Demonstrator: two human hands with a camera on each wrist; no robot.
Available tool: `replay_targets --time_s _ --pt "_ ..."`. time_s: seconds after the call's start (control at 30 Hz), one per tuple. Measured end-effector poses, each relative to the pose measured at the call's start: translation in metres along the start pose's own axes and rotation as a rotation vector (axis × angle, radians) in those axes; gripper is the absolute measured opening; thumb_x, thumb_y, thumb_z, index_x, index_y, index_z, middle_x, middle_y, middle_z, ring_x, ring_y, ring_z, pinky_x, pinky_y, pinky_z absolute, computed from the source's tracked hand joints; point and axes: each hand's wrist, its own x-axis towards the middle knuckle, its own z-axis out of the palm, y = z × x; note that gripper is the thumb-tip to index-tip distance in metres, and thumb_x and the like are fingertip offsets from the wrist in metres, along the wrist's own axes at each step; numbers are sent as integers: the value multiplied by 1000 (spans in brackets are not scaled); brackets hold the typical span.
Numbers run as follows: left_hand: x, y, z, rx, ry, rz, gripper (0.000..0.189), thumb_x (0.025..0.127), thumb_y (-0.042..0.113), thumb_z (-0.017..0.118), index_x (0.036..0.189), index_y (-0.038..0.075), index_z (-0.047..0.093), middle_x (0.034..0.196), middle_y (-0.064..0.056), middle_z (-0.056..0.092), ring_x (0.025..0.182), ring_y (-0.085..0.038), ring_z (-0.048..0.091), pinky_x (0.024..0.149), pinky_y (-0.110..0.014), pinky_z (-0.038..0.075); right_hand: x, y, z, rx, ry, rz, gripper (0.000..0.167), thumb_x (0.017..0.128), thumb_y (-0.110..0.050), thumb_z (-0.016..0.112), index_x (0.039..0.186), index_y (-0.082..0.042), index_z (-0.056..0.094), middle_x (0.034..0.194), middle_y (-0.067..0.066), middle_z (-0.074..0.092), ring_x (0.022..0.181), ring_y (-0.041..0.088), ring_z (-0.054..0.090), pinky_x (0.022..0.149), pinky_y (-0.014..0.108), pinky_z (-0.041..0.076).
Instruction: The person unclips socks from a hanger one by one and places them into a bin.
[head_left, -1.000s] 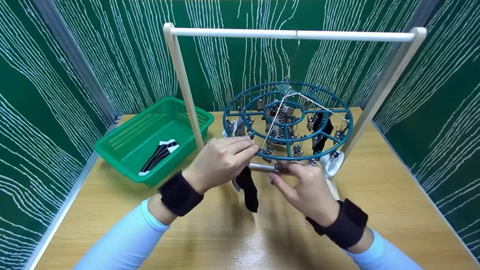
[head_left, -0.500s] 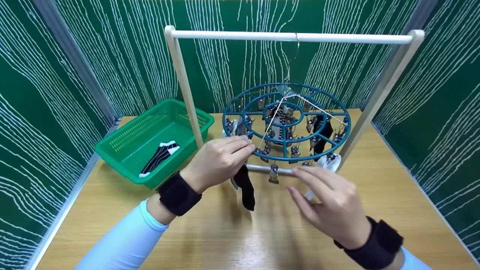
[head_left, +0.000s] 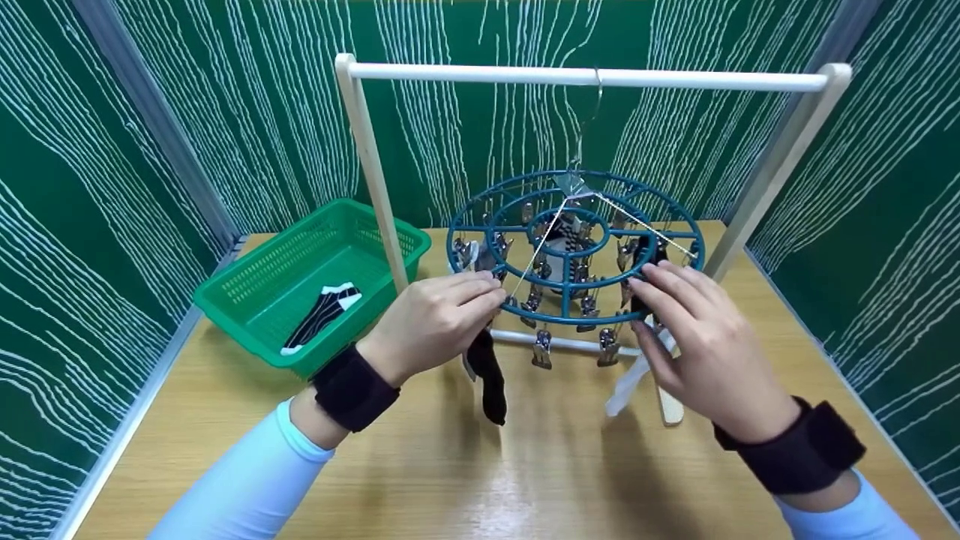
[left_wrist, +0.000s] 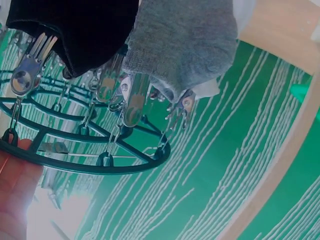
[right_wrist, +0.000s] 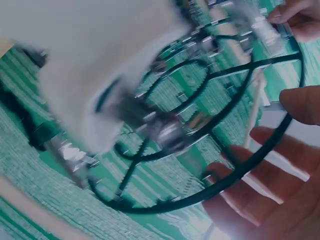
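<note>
A round blue-green clip hanger (head_left: 567, 286) with several metal clips hangs in front of me. My left hand (head_left: 442, 319) holds the near left of its outer ring, the fingers at the rim in the left wrist view. On the near right, my right hand (head_left: 701, 341) has its thumb below the ring and fingers above it. A black sock (head_left: 489, 382) hangs by the left hand; a grey sock (left_wrist: 182, 45) is clipped beside it. A white sock (right_wrist: 100, 65) hangs near the right hand. A black-and-white patterned sock (head_left: 556, 262) hangs inside the rings.
A white bar (head_left: 480, 73) on wooden posts carries the hanger's hook. At left on the wooden table (head_left: 420, 480) stands a green basket (head_left: 247, 289) with one dark striped sock (head_left: 322, 319). Green walls with white lines enclose the table.
My right hand has let go of a clip at the near edge, drawn back, and moved right to the hanger's ring. The left hand has stayed at the ring.
</note>
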Motion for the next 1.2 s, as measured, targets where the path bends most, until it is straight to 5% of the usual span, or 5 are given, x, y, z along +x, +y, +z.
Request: replay_targets --time_s 0.23,0.33,0.5,0.77,1.2 --pt "-5 -4 -1 9 3 -21 11 97 1 79 108 2 83 108 -13 84 103 -25 83 95 -34 65 -3 10 -2 -7 -23 -1 38 93 3 76 131 5 73 136 27 73 129 47 67 129 44 41" --pt "-7 -8 -1 -2 9 -38 13 96 1 80 109 1 83 109 -14 84 104 -26 83 95 -35 65 -3 11 -4 -14 -29 -27 29 105 -9 69 131 4 74 130 26 75 124 45 70 130 39 40" --pt "-11 -17 1 -35 22 -68 15 95 -1 80 109 0 82 111 -14 84 107 -27 82 97 -37 65 -2 8 -4 -2 -16 -76 44 118 -30 49 126 3 77 120 23 79 115 42 73 126 31 43" --pt "-19 -31 6 -71 29 -127 17 97 -1 78 114 -2 81 114 -17 83 110 -30 81 97 -39 65 3 -3 -2 -34 40 -193 39 117 -22 50 117 4 80 108 20 81 99 36 75 91 50 61" --pt "-18 -37 2 -73 -45 -286 26 99 -5 73 124 -6 77 127 -22 78 121 -33 77 105 -43 62 16 -25 7 30 101 -223 34 115 -21 56 110 -1 83 96 17 83 80 34 75 67 48 62"
